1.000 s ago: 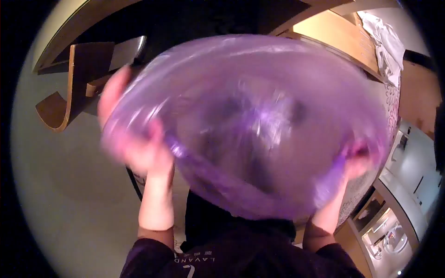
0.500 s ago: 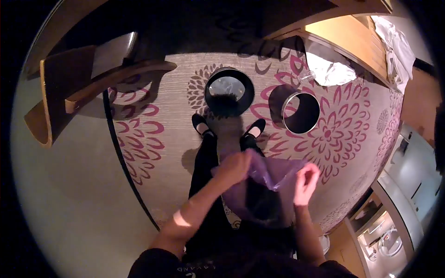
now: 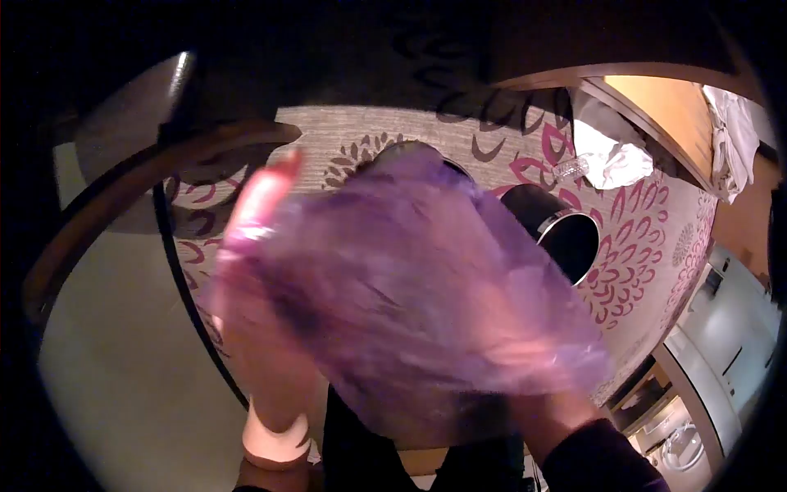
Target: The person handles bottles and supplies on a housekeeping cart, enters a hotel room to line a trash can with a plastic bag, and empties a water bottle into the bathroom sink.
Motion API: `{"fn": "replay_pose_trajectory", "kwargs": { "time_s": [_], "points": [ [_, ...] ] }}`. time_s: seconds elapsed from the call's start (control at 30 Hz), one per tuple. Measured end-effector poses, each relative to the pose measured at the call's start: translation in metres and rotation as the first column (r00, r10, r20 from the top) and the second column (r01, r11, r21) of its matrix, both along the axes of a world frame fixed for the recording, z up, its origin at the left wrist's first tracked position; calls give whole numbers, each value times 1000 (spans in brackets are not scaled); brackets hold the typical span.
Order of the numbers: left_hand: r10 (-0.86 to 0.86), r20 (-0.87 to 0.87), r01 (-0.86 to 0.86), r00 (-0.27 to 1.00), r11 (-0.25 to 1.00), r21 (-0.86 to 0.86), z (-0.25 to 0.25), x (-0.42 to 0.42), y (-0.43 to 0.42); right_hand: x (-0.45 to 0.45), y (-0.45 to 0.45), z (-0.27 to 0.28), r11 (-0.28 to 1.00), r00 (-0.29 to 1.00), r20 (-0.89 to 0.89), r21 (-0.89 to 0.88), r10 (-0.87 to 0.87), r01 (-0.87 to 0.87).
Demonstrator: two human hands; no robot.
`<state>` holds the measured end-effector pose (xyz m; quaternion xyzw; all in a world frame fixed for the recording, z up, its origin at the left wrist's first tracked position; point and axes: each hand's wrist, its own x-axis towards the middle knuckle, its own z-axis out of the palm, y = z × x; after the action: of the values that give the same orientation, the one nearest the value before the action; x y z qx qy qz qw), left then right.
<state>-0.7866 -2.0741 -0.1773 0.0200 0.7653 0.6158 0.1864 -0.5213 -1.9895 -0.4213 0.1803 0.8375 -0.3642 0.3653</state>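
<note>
A thin, see-through purple plastic bag (image 3: 393, 271) is spread wide in the air between my two hands, blurred by motion. My left hand (image 3: 258, 205) holds its left side, with the fingers pointing up and smeared. My right hand (image 3: 516, 320) is at the bag's right side, seen through the film; its fingers are indistinct. Behind the bag, only a small part of the rim of a round black bin (image 3: 457, 170) shows. To the right is a second dark cylinder-shaped bin (image 3: 529, 205) with a shiny rim, its opening facing me.
White crumpled cloth (image 3: 611, 160) and a clear plastic bottle (image 3: 571, 170) lie on the patterned carpet (image 3: 635, 287) by a wooden desk or cabinet (image 3: 660, 115). More cloth (image 3: 732, 139) hangs there. A curved wooden chair part (image 3: 147, 180) is at left, and a washbasin (image 3: 684, 447) at lower right.
The purple bag has risen and spread out toward the camera, covering most of the first bin. My left hand has moved up and left; my right hand now shows through the film.
</note>
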Motion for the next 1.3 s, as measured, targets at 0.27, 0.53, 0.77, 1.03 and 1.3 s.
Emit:
{"fn": "replay_pose_trajectory", "kwargs": {
  "time_s": [0.27, 0.53, 0.77, 1.03, 1.3],
  "points": [
    [107, 113, -104, 988, 994, -38, -120, -2, -29, -99, 31, -154, 953, 959, -197, 264, 206, -151],
    [-38, -736, -438, 676, 782, -444, -159, 56, -62, -132, 47, -182, 927, 924, -254, 319, 285, -198],
    [-171, -57, 144, 984, 935, -324, -203, 76, -9, -165, 51, -24, 991, 768, -638, 132, 65, 26],
    [14, 868, -295, 496, 943, 153, -351, 83, -60, 0, 46, -117, -385, 135, 742, -484, -657, 786],
    [-407, 853, -683, 326, 523, 510, -417, 207, -168, 90, -26, -152, -309, -61, 456, -493, -888, 813]
  ]
}}
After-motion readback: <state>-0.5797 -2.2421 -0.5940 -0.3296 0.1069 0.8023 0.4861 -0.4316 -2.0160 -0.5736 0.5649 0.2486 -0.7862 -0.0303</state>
